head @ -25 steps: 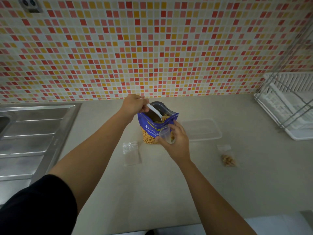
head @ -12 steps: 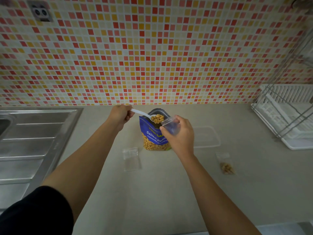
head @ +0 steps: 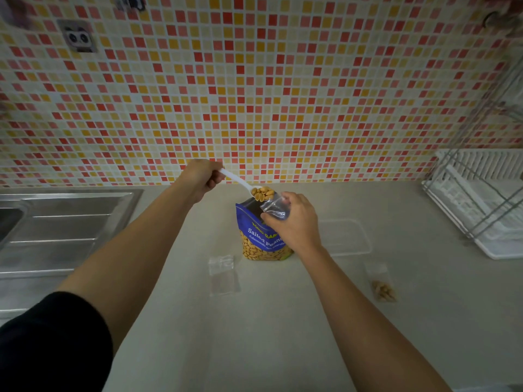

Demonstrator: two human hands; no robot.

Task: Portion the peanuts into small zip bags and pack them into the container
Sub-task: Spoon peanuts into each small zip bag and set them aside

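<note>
At the far left, a shiny steel sink (head: 56, 230) is set into the pale grey tabletop (head: 283, 321). Next comes the left hand (head: 202, 179). Its grip is closed round the handle of a white plastic spoon (head: 237, 181). The bowl of the spoon holds a little heap of tan peanuts (head: 262, 193).

Lower down, a flat small clear zip bag (head: 223, 274) lies on the tabletop. It is just beside the tall blue bag of salted peanuts (head: 260, 236). The blue bag stands upright in the middle with its top open, and peanuts show on its lower part.

The spoon's bowl hangs just over that open top, at the mouth of a tilted small clear zip bag (head: 274, 206). The right hand (head: 294, 222) has its grip closed on this bag and pinches it. I cannot tell if any peanuts are in it.

To the right sits a low clear plastic container (head: 345, 236). Nearer the person lies a small clear zip bag with peanuts inside (head: 382, 284). At the far right stands a white dish rack with wire bars (head: 481, 202).

Count: three small zip bags, one blue bag, one spoon, one container, two hands.
</note>
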